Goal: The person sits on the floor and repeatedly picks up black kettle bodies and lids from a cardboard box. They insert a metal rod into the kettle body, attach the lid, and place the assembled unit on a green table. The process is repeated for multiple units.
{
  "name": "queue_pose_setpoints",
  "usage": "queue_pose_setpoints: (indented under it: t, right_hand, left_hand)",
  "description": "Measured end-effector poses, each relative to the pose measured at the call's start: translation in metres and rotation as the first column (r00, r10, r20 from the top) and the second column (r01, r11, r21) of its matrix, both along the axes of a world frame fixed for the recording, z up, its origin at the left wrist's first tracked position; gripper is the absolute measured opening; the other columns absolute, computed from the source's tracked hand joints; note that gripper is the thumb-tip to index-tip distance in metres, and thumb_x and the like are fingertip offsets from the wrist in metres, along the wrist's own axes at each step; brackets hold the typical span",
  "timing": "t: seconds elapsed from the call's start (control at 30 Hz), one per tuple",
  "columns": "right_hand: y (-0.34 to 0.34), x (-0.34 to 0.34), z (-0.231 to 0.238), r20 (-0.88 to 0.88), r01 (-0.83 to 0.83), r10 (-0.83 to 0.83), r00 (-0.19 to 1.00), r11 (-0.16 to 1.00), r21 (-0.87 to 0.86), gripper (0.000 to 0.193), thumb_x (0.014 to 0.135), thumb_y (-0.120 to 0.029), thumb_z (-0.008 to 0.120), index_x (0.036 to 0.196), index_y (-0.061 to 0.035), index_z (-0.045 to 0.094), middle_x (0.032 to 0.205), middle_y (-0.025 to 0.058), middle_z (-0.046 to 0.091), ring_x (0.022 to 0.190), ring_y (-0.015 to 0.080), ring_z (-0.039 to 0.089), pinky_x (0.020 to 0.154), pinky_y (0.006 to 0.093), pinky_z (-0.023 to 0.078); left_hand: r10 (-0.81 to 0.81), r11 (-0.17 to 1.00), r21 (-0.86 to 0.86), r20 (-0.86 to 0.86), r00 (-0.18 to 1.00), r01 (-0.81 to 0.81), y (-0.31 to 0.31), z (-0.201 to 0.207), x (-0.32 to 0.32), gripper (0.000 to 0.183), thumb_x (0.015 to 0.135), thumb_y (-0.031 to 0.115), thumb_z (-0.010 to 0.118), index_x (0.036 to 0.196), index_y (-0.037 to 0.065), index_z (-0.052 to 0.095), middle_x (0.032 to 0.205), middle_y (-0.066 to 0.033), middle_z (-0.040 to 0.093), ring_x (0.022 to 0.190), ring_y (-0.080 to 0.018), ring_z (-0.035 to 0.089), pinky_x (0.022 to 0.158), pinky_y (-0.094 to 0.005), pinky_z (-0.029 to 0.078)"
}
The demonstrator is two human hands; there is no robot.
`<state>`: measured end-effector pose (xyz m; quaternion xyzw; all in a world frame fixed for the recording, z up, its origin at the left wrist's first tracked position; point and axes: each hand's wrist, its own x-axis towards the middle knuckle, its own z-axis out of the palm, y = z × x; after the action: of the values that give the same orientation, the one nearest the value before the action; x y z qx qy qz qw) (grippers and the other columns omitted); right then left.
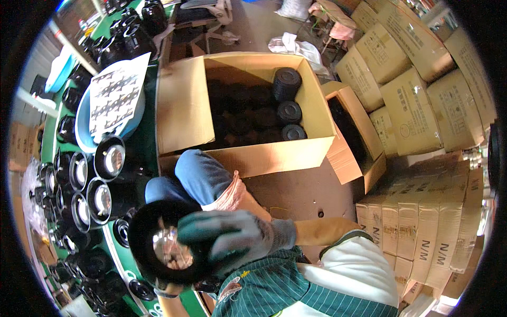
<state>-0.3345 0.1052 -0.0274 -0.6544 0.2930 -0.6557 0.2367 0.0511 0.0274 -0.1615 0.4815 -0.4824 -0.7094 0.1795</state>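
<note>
In front of my lap is a black round container (145, 232) with a wide dark rim and a shiny metal-looking middle, tilted so its face shows. My right hand (227, 235), in a grey and green glove, lies across its right side with the fingers bent over the face and slightly blurred. From below, my left hand (169, 289) holds the container at its lower edge; most of its fingers are hidden behind it. Similar black containers (99, 199) with shiny insides crowd the green table (120, 259) to the left.
Ahead stands a large open carton (248, 158) with several black cylinders (287, 84) inside. A smaller open carton (343, 169) leans beside it. Stacked cardboard boxes (409, 111) line the right. On the table, a blue basin (82, 124) carries a printed sheet (119, 95). An office chair (203, 18) stands beyond.
</note>
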Motion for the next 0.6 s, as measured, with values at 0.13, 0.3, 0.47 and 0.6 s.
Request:
queue_pose_setpoints:
  t: [0.13, 0.3, 0.47, 0.6]
  right_hand:
    - [0.003, -0.011, -0.013, -0.351, 0.09, -0.061, 0.934, 0.994, 0.066, 0.05, 0.084, -0.049, 0.077, 0.117, -0.0132, 0.064, 0.152, 0.0239, 0.048, 0.142, 0.0432, 0.045, 0.114, 0.0693, 0.034]
    - [-0.035, -0.045, -0.022, -0.344, -0.123, 0.204, 0.917, 0.962, 0.242, 0.061, 0.082, -0.054, 0.077, 0.126, -0.0132, 0.064, 0.149, 0.0213, 0.052, 0.141, 0.0379, 0.047, 0.115, 0.0684, 0.03]
    - [-0.123, -0.119, -0.08, 0.098, 0.096, -0.158, 0.983, 0.884, 0.457, 0.046, 0.095, -0.036, 0.068, 0.131, -0.008, 0.066, 0.12, 0.0119, 0.066, 0.1, 0.0286, 0.062, 0.09, 0.0478, 0.049]
    - [-0.209, -0.259, -0.253, -0.825, 0.83, 0.089, 0.558, -0.05, 0.556, 0.081, 0.089, -0.052, 0.071, 0.151, -0.0055, 0.047, 0.149, 0.0198, 0.055, 0.131, 0.0346, 0.058, 0.108, 0.0504, 0.046]
  left_hand:
    - [0.047, 0.993, 0.107, 0.098, 0.994, -0.057, -0.01, -0.008, -0.014, 0.055, 0.108, 0.032, 0.05, 0.152, 0.0, 0.044, 0.146, -0.0204, 0.056, 0.126, -0.0316, 0.062, 0.104, -0.0451, 0.054]
    - [0.111, 0.968, 0.202, 0.181, 0.977, -0.147, -0.016, -0.022, -0.027, 0.054, 0.108, 0.032, 0.049, 0.151, 0.0, 0.045, 0.146, -0.0202, 0.056, 0.126, -0.0317, 0.062, 0.104, -0.0457, 0.054]
    - [0.182, 0.933, 0.263, 0.241, 0.953, -0.245, -0.019, -0.028, -0.034, 0.054, 0.108, 0.032, 0.049, 0.151, 0.0, 0.045, 0.146, -0.0199, 0.056, 0.126, -0.0317, 0.062, 0.104, -0.0462, 0.054]
    - [0.226, 0.903, 0.305, 0.266, 0.937, -0.304, -0.022, -0.029, -0.034, 0.054, 0.108, 0.032, 0.049, 0.151, 0.0, 0.045, 0.146, -0.0197, 0.056, 0.126, -0.0317, 0.062, 0.103, -0.0467, 0.054]
